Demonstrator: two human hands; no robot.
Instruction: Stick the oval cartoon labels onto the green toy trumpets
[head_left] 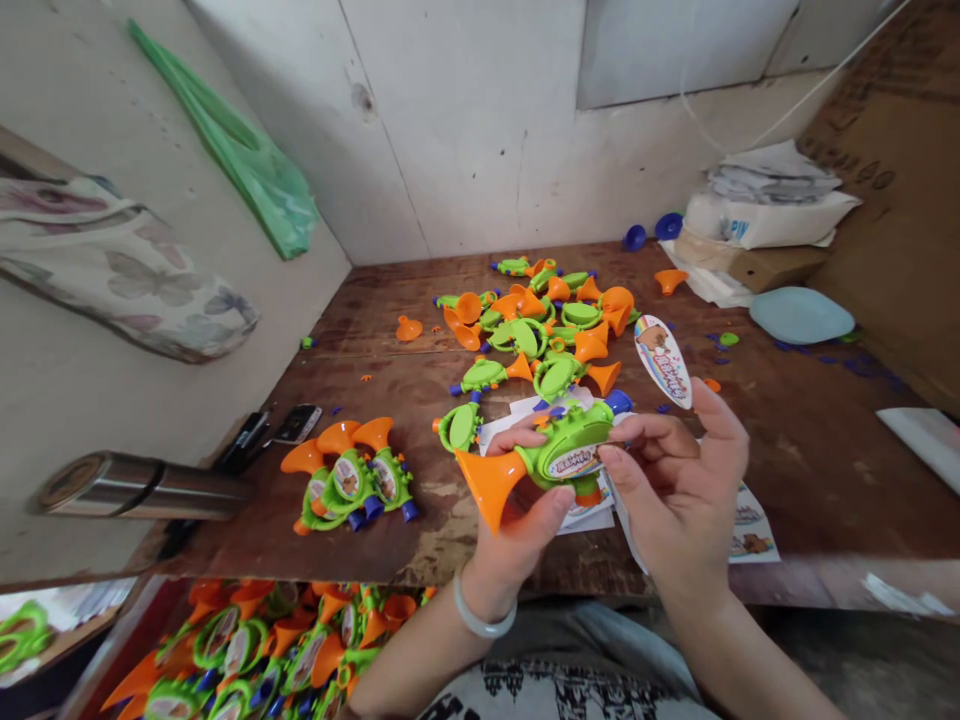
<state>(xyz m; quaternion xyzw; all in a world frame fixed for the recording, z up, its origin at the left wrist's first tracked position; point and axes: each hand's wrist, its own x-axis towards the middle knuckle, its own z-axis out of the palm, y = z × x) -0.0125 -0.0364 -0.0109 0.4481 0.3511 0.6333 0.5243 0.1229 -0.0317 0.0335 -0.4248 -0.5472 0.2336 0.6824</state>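
Note:
A green toy trumpet (576, 440) with an orange bell and a blue mouthpiece is gripped by my left hand (517, 525), its bell facing left. A printed label lies on its lower side. My right hand (679, 490) touches the toy near the blue end with thumb and index finger. An oval sticker (663, 360) with a bear picture stands up at a raised fingertip of that hand. Under the toy are white sticker sheets (754, 520), partly hidden by my hands.
Unlabelled toys (519, 338) are heaped mid-table; labelled ones (349, 478) sit at left. A steel flask (142, 486) lies near the left edge. More toys fill a container (247, 645) below. At right are a blue dish (802, 315) and a cardboard box (892, 200).

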